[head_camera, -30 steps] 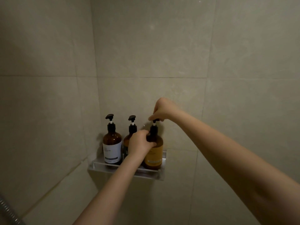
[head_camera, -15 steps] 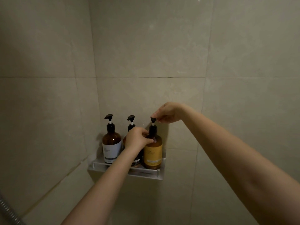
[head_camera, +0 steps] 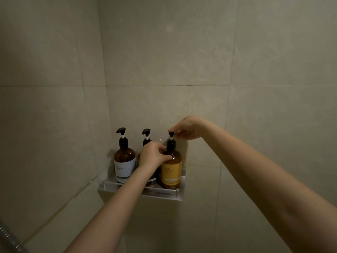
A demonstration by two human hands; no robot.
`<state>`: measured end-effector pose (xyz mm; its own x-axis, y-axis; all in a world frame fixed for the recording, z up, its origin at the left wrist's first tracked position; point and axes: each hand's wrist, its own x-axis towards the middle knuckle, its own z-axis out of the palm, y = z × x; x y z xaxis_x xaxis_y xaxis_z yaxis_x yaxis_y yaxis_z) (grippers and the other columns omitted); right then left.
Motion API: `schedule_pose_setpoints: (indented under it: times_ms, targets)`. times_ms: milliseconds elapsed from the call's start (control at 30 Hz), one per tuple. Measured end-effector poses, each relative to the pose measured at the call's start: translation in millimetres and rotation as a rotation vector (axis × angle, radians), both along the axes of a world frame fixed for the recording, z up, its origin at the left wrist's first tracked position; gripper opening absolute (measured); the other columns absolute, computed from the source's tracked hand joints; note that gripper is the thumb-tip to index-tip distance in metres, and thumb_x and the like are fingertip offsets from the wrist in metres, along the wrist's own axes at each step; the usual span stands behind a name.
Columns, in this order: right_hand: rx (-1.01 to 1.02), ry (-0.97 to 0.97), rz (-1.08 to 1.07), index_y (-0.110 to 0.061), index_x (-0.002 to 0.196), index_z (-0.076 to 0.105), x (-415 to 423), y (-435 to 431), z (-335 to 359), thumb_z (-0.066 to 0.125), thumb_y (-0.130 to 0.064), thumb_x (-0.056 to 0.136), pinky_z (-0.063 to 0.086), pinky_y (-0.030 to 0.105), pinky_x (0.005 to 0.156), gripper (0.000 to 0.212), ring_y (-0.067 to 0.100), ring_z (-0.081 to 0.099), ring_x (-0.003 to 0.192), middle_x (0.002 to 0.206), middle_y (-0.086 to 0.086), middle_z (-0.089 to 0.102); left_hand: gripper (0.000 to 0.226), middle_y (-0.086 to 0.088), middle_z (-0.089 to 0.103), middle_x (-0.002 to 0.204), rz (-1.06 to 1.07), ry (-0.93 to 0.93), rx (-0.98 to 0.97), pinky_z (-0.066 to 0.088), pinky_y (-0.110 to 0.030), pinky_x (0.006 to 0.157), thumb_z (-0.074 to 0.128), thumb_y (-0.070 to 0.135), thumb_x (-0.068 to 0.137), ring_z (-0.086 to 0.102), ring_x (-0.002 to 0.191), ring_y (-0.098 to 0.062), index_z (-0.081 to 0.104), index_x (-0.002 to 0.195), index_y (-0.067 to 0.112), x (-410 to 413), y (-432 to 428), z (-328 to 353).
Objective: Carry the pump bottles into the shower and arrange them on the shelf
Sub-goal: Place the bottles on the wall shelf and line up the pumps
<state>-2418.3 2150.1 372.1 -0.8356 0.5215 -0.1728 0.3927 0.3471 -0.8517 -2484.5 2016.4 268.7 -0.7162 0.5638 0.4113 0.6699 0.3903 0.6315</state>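
Three amber pump bottles stand upright on a metal corner shelf (head_camera: 165,197). The white-label bottle (head_camera: 124,161) is at the left. A middle bottle (head_camera: 146,137) is mostly hidden behind my left hand. The yellow-label bottle (head_camera: 171,172) is at the right. My left hand (head_camera: 153,155) grips the shoulder and neck of the yellow-label bottle. My right hand (head_camera: 186,127) pinches that bottle's black pump head (head_camera: 171,133) from the right.
Beige tiled walls meet in a corner just left of the shelf. A ribbed metal shower hose (head_camera: 9,240) crosses the bottom left edge. Both my forearms reach up from below toward the shelf.
My right hand has slid from on top of the yellow-label bottle's pump to its right side, uncovering the pump head. My left hand stays on the bottle's neck.
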Motion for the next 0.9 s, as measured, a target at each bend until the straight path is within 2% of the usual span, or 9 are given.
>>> schedule_pose_setpoints:
  times_ms: [133,233,333,367,433,567,667,767,900]
  targets:
    - [-0.005,-0.003,0.021,-0.009,0.084,0.062,3,0,0,0.072,-0.027,0.080,0.053,0.015,0.043,0.021,0.010,0.060,0.064,0.078,0.003,0.063,0.044,-0.006,0.070,0.112,-0.015,0.003,0.010,0.047,-0.028,0.080,0.075,0.027,0.072,0.064,0.103,-0.018,0.066,0.112,0.011,2,-1,0]
    - [0.067,-0.003,0.022,-0.008,0.099,0.064,5,0,2,0.073,-0.031,0.079,0.053,0.017,0.049,0.032,0.011,0.062,0.067,0.081,0.002,0.064,0.043,-0.005,0.069,0.114,-0.050,-0.019,0.011,0.049,-0.029,0.084,0.074,0.024,0.074,0.063,0.105,-0.018,0.064,0.115,0.011,4,-5,3]
    - [0.168,0.047,-0.004,-0.008,0.103,0.064,4,2,5,0.074,-0.035,0.077,0.048,0.018,0.048,0.039,0.010,0.061,0.067,0.082,0.003,0.065,0.026,0.004,0.070,0.099,-0.035,-0.087,0.127,0.049,-0.020,0.072,0.072,0.023,0.076,0.063,0.091,-0.008,0.069,0.102,0.022,-3,-19,7]
    - [0.219,0.088,-0.030,-0.008,0.101,0.064,1,2,7,0.074,-0.035,0.077,0.048,0.018,0.049,0.038,0.011,0.061,0.067,0.083,0.004,0.066,0.018,0.007,0.070,0.093,0.006,-0.105,0.163,0.050,-0.020,0.069,0.070,0.023,0.077,0.064,0.087,-0.007,0.069,0.094,0.027,-8,-27,8]
    - [0.339,0.175,-0.060,-0.009,0.097,0.063,-5,1,11,0.073,-0.032,0.078,0.050,0.019,0.052,0.032,0.012,0.061,0.067,0.084,0.005,0.067,0.014,0.001,0.072,0.090,0.091,-0.165,0.211,0.056,-0.032,0.074,0.067,0.019,0.078,0.066,0.084,-0.013,0.071,0.089,0.026,-21,-45,11]
    - [0.444,0.265,0.055,-0.014,0.090,0.065,-25,-20,18,0.068,-0.030,0.083,0.052,0.021,0.060,0.018,0.014,0.064,0.077,0.082,0.001,0.066,0.022,0.000,0.069,0.088,0.183,-0.142,0.200,0.050,-0.028,0.077,0.067,0.018,0.077,0.065,0.088,-0.017,0.071,0.099,0.018,-41,-69,9]
    - [0.531,0.197,0.162,-0.013,0.098,0.066,-42,-40,15,0.064,-0.037,0.084,0.049,0.022,0.061,0.028,0.013,0.063,0.078,0.079,-0.002,0.065,0.041,-0.004,0.070,0.098,0.105,-0.177,0.182,0.054,-0.033,0.083,0.076,0.026,0.072,0.065,0.094,-0.017,0.066,0.109,0.013,-43,-67,6]
    - [0.595,0.132,0.216,-0.013,0.104,0.066,-55,-52,7,0.063,-0.044,0.084,0.049,0.023,0.061,0.037,0.012,0.063,0.075,0.085,-0.001,0.067,0.058,-0.005,0.069,0.109,0.076,-0.145,0.102,0.053,-0.029,0.082,0.080,0.032,0.066,0.065,0.099,-0.018,0.062,0.117,0.010,-40,-58,3]
    - [0.577,0.104,0.229,-0.011,0.103,0.068,-64,-54,2,0.066,-0.040,0.082,0.049,0.023,0.062,0.036,0.011,0.065,0.074,0.094,0.004,0.072,0.063,-0.010,0.068,0.116,0.101,-0.098,0.053,0.052,-0.038,0.091,0.081,0.031,0.065,0.064,0.105,-0.021,0.061,0.120,0.008,-44,-53,0]
